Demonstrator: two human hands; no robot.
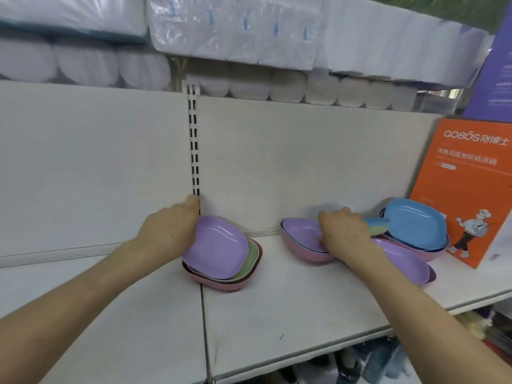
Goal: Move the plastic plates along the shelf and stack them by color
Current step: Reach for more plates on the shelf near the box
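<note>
now left hand (169, 231) is gripping a tilted lilac plastic plate (216, 245), right hand (345, 234) a second lilac plate (300, 232), ideally lifting straight up.

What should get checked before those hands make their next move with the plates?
1. Left hand grips the top purple plate: ok, fingers curl round its edge.
2. That stack is one color: not ok, a green plate and a pink plate lie beneath.
3. Right hand holds the middle purple plate: cannot tell, the fingers hide the contact.
4. Blue plates gathered together: ok, stacked beside the orange box.
5. Front purple plate joined with the other purples: not ok, it lies apart, by the right forearm.
</note>
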